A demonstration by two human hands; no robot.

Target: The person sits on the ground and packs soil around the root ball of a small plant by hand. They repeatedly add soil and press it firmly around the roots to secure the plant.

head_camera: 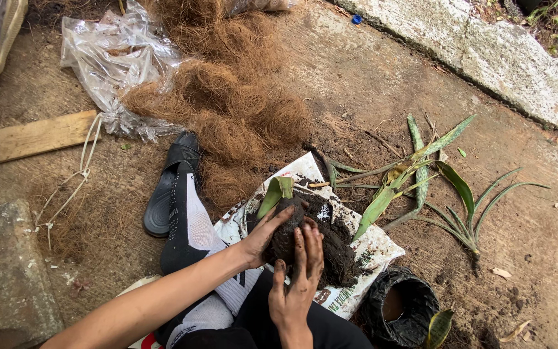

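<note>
You are low over a damp concrete ground [356,84] edged by a pale stone kerb [505,58] at the upper right; a printed white sack [372,249] lies spread before you with loose dark soil on it; on that sack sits a dark root ball [292,236] with a green leaf [278,192] rising from its top. Your left hand [263,236] presses its left side, fingers curled against it; your right hand [298,278] lies on its front, fingers spread flat and apart on the soil. A heap of brown coconut fibre [227,103] lies behind, beside a crumpled clear plastic bag [111,58]; uprooted striped-leaf plants [421,174] lie to the right; a black grow bag [398,307] stands by the sack; a black sandal [169,184] rests to the left.
</note>
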